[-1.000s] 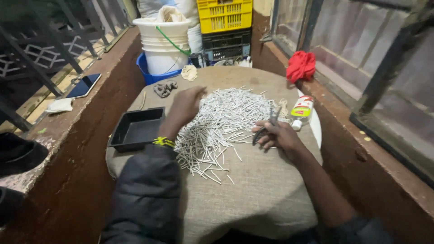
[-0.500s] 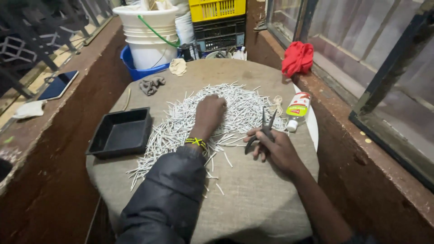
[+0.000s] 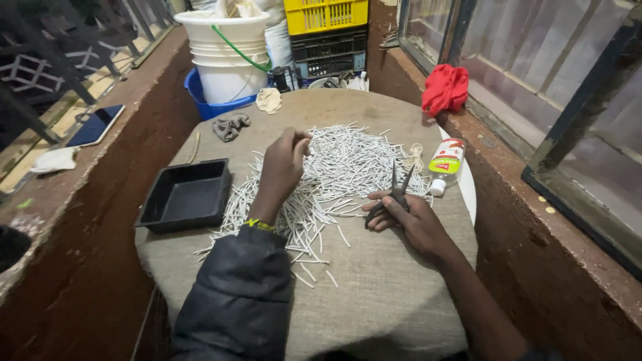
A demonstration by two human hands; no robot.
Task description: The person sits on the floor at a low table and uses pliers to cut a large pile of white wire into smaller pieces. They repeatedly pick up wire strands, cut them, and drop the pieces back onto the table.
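Stick pile (image 3: 334, 174) lay on table (image 3: 374, 301), under left hand (image 3: 284, 164); tray (image 3: 187, 195) left of it; scissors (image 3: 394, 197) in right hand (image 3: 408, 217); bottle (image 3: 446, 162) beyond right.

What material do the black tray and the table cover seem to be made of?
Tray: likely plastic, with smooth, slightly shiny walls and moulded corners. Table cover: coarse woven cloth, perhaps burlap, with a matte tan surface and visible weave.

Left hand (image 3: 284, 164) fingertips curled away, pinch contents hidden. Sticks (image 3: 348, 167) under left hand covered. Scissors (image 3: 394, 197) handles buried in right hand (image 3: 411, 217). Surface (image 3: 374, 301) near rim cut by bottom edge. Yellow crate (image 3: 326, 13) top cut off.
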